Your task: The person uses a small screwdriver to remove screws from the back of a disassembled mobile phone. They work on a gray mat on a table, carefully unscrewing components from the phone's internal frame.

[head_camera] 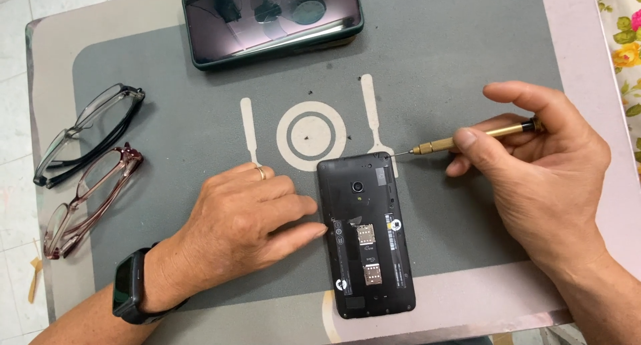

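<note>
While right hand grips screwdriver, handle end hidden; phone open-backed.

Right hand touches screwdriver to opened phone; left hand steadies it.

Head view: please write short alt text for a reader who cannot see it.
A right hand holds a brass screwdriver with its tip at the top corner of an opened black phone, which the left hand steadies on a grey mat.
</note>
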